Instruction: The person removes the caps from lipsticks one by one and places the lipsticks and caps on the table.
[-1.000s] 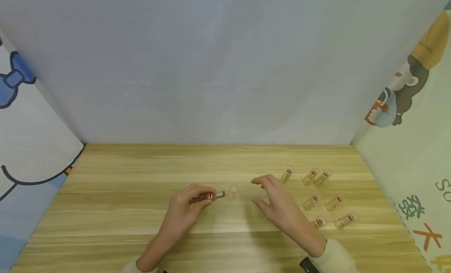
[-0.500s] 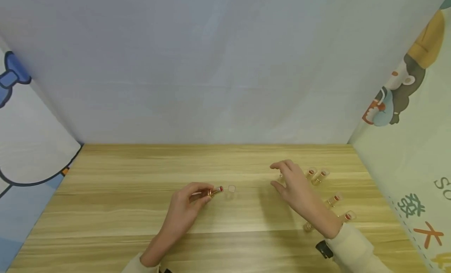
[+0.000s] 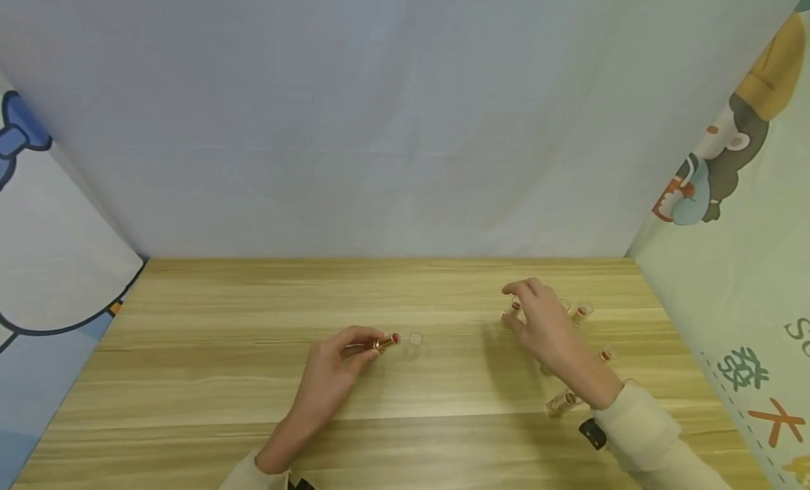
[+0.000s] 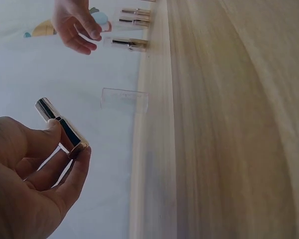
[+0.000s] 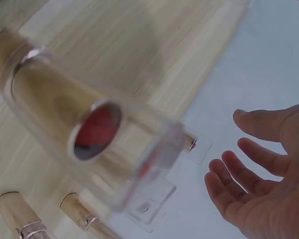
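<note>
My left hand [image 3: 330, 367] pinches an uncapped lipstick [image 3: 387, 342] between thumb and fingers, above the table. In the left wrist view, this lipstick [image 4: 69, 132] slants, its silvery tube end up and away from the palm. Just right of it, a clear cap [image 3: 415, 339] stands by itself on the table. My right hand [image 3: 547, 328] is over at the right, thumb and fingers parted around a capped lipstick [image 3: 515, 306] in the head view. In the right wrist view the fingers [image 5: 226, 186] are loosely bent, with nothing between them.
Several capped lipsticks stand upright at the right, among them one at the back [image 3: 581, 313] and one at the front [image 3: 561, 403]; my right forearm hides part of the group. A pale curtain [image 3: 380, 159] hangs behind the wooden table [image 3: 221, 377], with printed cloths at both sides.
My right hand has moved right and toward the back, to the back-left lipstick of the group. The left hand has stayed nearly in place, tilting its lipstick so the red tip faces up more.
</note>
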Action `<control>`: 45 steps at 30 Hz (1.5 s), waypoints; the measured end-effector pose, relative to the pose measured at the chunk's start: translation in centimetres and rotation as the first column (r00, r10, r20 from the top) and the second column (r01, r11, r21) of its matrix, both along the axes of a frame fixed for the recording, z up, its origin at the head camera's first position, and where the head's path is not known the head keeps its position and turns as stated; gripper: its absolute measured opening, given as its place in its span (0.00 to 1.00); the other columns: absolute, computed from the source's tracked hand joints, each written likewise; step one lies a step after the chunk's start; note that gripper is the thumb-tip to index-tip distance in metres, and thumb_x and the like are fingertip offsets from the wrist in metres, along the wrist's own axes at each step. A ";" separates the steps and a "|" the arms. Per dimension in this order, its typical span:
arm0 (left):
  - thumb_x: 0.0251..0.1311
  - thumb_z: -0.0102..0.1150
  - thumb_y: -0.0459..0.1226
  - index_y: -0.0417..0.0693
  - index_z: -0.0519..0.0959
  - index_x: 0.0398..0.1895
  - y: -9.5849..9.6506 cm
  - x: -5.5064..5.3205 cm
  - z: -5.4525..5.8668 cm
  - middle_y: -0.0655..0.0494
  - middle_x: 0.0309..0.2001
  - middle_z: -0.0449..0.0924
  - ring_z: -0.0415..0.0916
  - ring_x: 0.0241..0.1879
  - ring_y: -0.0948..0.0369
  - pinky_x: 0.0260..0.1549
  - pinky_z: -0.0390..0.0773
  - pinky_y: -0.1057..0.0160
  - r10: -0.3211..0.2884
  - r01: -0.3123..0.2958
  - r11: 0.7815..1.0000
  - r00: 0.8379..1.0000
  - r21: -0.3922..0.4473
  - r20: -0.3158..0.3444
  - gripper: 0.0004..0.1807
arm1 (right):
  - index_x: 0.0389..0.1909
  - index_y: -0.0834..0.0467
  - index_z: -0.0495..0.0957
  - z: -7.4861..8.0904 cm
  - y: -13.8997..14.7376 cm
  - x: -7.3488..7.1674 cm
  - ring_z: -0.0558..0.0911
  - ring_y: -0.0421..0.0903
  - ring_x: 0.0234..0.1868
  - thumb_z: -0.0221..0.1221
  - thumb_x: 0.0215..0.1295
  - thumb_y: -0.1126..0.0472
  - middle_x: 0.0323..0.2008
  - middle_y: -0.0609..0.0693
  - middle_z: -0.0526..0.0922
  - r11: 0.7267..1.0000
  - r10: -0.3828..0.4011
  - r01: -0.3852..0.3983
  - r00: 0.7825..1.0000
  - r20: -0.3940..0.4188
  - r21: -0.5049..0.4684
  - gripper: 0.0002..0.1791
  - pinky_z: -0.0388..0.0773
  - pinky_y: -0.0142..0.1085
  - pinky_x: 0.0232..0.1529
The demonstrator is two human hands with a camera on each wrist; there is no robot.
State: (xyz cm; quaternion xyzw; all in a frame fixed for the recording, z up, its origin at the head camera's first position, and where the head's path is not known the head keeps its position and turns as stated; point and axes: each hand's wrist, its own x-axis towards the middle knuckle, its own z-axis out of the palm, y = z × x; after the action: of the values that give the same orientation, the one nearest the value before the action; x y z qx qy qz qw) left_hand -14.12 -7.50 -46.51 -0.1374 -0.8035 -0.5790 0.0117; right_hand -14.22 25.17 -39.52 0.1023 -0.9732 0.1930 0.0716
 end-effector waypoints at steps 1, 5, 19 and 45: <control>0.59 0.70 0.25 0.47 0.87 0.47 0.0 0.0 0.0 0.51 0.46 0.91 0.89 0.48 0.56 0.51 0.88 0.67 0.000 0.000 1.000 1.000 0.005 0.003 0.15 | 0.59 0.68 0.76 0.0 0.1 -0.1 0.80 0.62 0.50 0.67 0.67 0.70 0.54 0.68 0.80 1.000 -0.003 0.003 1.000 0.005 -0.001 0.21 0.83 0.54 0.47; 0.59 0.70 0.24 0.46 0.86 0.47 0.0 -0.2 -0.2 0.50 0.47 0.90 0.89 0.50 0.54 0.52 0.87 0.67 0.006 -0.007 1.000 1.000 0.025 0.031 0.15 | 0.59 0.69 0.76 -0.3 0.7 -0.5 0.80 0.65 0.53 0.66 0.67 0.70 0.54 0.68 0.80 1.000 -0.019 0.019 1.000 0.023 0.002 0.21 0.82 0.56 0.50; 0.61 0.67 0.22 0.43 0.86 0.50 0.2 -0.9 -1.2 0.51 0.50 0.90 0.88 0.51 0.55 0.53 0.87 0.65 0.038 -0.039 0.999 0.998 0.010 0.054 0.16 | 0.58 0.69 0.77 -1.1 1.6 -1.4 0.80 0.62 0.50 0.65 0.68 0.70 0.52 0.66 0.80 0.999 -0.038 0.036 0.997 0.072 0.025 0.19 0.82 0.53 0.46; 0.57 0.71 0.22 0.39 0.86 0.47 0.2 -1.7 -2.0 0.44 0.46 0.90 0.88 0.48 0.50 0.48 0.89 0.64 0.089 -0.082 0.995 0.985 -0.057 0.145 0.14 | 0.54 0.68 0.80 -1.8 1.6 -2.1 0.84 0.54 0.40 0.63 0.70 0.70 0.45 0.62 0.84 0.999 -0.036 0.036 0.989 0.144 0.005 0.14 0.83 0.43 0.36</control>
State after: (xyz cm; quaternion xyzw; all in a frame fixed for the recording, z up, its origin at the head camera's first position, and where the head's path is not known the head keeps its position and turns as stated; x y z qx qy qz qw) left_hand -15.82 -7.31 -48.50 -0.0598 -0.8219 -0.5659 -0.0264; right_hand -16.30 26.82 -41.34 0.0705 -0.9778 0.1972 0.0045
